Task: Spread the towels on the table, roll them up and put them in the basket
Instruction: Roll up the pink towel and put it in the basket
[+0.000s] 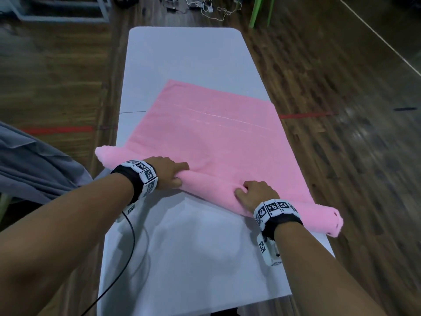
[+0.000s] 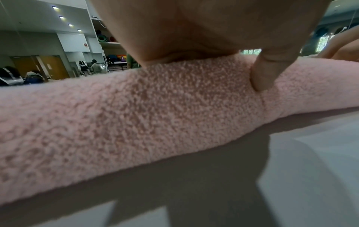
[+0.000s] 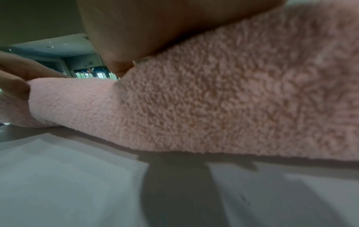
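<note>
A pink towel lies spread at a slant across the white table, its near edge rolled into a thick tube that runs from the table's left edge to its right edge. My left hand grips the roll left of its middle, fingers curled over the top and thumb pressed into the near side of the pink roll. My right hand grips the roll further right, fingers curled over it; its palm sits on the fluffy pink roll. No basket is in view.
Grey cloth hangs at the left, beside the table. A black cable trails from my left wrist over the near table. Wooden floor with red tape surrounds the table; green chair legs stand beyond its far end.
</note>
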